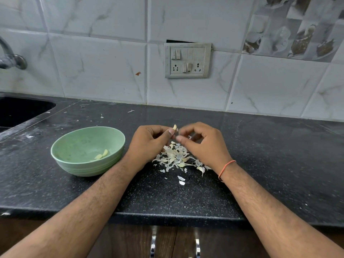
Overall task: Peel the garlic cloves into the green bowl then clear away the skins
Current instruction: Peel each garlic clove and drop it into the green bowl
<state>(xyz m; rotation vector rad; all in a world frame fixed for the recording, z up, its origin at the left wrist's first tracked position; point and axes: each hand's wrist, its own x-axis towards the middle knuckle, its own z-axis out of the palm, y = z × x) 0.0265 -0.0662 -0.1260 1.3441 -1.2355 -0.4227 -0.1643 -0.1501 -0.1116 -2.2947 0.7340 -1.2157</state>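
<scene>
My left hand (149,141) pinches a small pale garlic clove (174,127) between thumb and forefinger, held above the counter. Close beside it, my right hand (202,141) has its fingers curled, fingertips almost touching the clove; whether it holds a scrap of skin I cannot tell. Under both hands lies a heap of white garlic skins and cloves (176,157). The green bowl (61,146) stands to the left of my left wrist, with two peeled cloves (101,155) inside it.
The black speckled counter (270,164) runs to a front edge near me. A dark sink (16,110) lies at the far left below a tap (11,58). Stray skin flakes (181,180) dot the counter. A switchboard (187,60) is on the tiled wall.
</scene>
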